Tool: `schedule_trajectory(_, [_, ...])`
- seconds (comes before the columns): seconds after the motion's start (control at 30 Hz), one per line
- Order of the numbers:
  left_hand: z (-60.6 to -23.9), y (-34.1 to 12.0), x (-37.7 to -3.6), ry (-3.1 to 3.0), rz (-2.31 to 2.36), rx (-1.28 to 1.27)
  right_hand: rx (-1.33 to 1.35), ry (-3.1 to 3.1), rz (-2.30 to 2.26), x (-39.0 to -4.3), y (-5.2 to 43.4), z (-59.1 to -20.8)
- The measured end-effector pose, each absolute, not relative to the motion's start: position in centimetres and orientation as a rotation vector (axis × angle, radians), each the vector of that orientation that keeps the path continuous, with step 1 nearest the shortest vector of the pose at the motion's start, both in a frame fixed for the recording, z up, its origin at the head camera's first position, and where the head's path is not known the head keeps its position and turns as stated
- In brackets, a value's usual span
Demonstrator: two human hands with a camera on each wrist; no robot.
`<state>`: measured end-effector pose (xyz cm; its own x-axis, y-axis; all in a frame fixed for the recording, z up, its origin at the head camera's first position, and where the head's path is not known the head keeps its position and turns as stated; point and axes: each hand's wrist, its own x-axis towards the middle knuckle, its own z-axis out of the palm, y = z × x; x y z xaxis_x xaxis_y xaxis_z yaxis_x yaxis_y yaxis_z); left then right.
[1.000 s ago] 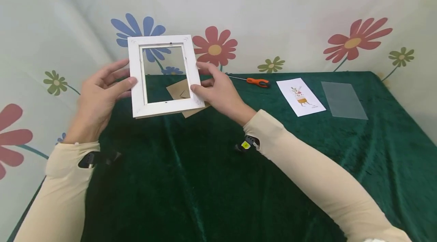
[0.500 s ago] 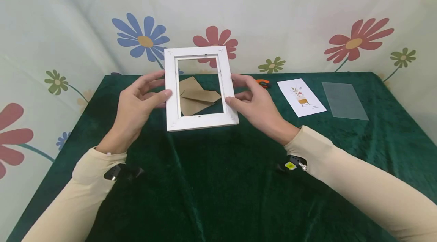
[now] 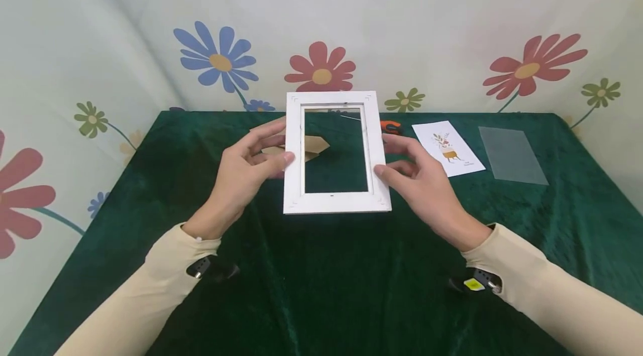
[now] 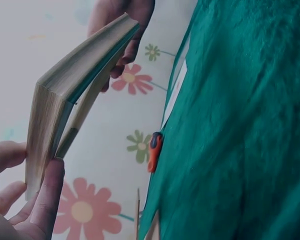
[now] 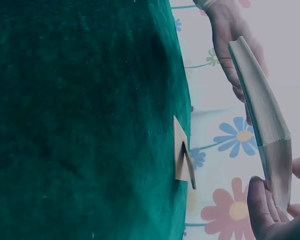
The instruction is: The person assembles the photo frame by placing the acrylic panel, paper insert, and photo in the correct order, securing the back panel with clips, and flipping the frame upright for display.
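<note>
A white picture frame (image 3: 337, 202) with an open middle is held up over the table, its recessed side facing me. My left hand (image 3: 246, 169) grips its left side, thumb on the face and fingers behind. On the right side my right hand (image 3: 419, 180) pinches it the same way. Both wrist views show the frame's thick edge, as in the left wrist view, where the picture frame (image 4: 52, 107) sits between thumb and fingers. Behind it lies a brown backing board (image 3: 316, 145) with a raised stand flap, partly hidden by the frame and left hand.
On the green cloth (image 3: 326, 278) to the right lie a white card (image 3: 447, 147) with a potted-plant drawing and a clear sheet (image 3: 512, 155). An orange-handled screwdriver (image 3: 390, 127) lies at the back, partly hidden. A flower-printed curtain (image 3: 432, 21) hangs behind the table.
Both hands have carried the picture frame to the right and lower, from over the left back of the table to the middle. The brown backing board now shows more to its left.
</note>
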<state>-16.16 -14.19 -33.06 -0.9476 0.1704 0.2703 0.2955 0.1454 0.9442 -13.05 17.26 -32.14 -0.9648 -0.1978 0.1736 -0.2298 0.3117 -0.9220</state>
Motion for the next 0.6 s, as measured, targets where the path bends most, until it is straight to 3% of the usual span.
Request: schedule_trajectory(0.6, [-36.1, -8.7, -18.4, -2.334, -2.078, -0.454, 0.077, -2.544, 1.639, -14.6, 20.7, -34.6])
